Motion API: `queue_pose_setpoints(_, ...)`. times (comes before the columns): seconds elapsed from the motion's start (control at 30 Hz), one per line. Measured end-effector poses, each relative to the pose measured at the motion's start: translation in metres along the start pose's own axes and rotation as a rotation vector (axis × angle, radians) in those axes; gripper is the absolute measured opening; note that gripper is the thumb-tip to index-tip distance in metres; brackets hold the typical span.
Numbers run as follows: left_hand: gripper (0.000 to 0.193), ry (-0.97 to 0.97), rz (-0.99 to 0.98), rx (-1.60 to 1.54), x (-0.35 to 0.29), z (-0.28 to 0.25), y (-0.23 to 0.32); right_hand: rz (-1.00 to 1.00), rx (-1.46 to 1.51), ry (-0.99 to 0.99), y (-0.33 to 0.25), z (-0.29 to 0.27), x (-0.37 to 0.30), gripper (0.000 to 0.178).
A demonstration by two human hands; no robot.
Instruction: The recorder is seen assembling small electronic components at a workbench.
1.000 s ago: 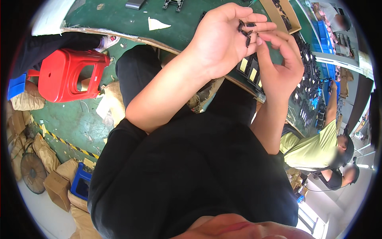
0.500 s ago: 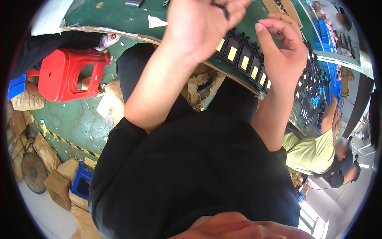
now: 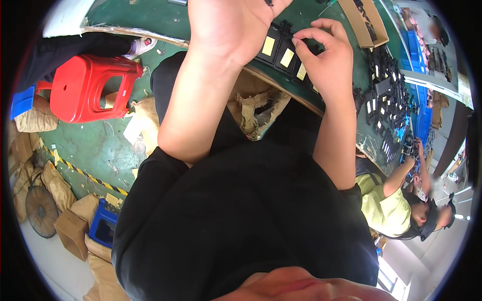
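My left hand (image 3: 221, 30) is palm up above the near edge of the bench. Some small black pieces (image 3: 269, 2) rest in its palm by the fingers, and the top of the picture cuts off its fingertips. To the right, my right hand (image 3: 326, 57) has thumb and forefinger pinched together over a row of black plastic housings (image 3: 275, 61). Whatever is in the pinch is too small to make out. Pale yellow labels (image 3: 287, 57) show on the housings, and my right hand covers part of the row.
A cardboard box (image 3: 369, 35) of dark parts stands at the far right of the green bench (image 3: 135, 16). Many black parts (image 3: 384, 95) are heaped beyond my right forearm. A person in a yellow-green shirt (image 3: 386, 210) works at right. A red stool (image 3: 75, 93) stands at left.
My right hand has moved left and down along the row of housings, its fingertips now at another housing. My left hand has shifted slightly left and up. The person at right has moved their arms.
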State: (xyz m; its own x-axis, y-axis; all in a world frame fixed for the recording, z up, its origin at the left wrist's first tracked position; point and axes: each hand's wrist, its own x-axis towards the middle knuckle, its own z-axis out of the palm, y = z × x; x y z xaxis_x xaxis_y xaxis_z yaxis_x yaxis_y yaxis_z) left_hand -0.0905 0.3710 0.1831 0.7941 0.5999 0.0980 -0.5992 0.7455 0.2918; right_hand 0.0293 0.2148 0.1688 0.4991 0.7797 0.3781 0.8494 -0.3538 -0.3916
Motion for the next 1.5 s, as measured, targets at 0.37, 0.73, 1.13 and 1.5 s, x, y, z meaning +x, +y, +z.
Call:
queue_pose_setpoints(0.37,0.045,0.023,-0.036,-0.030,0.001,-0.003,-0.003,-0.125,-0.117,-0.028,0.006,0.003,-0.005,0.014)
queue_pose_setpoints(0.73,0.043,0.039,-0.092,-0.055,0.007,-0.007,-0.007,-0.188,-0.254,-0.084,0.000,-0.003,-0.005,0.011)
queue_pose_setpoints(1.13,0.041,0.007,-0.162,-0.145,0.007,-0.012,-0.012,-0.179,-0.226,-0.088,-0.002,-0.006,-0.006,0.015)
queue_pose_setpoints(1.5,0.041,-0.053,-0.281,-0.194,0.003,-0.003,-0.030,-0.245,0.125,0.335,-0.022,-0.024,0.007,0.014)
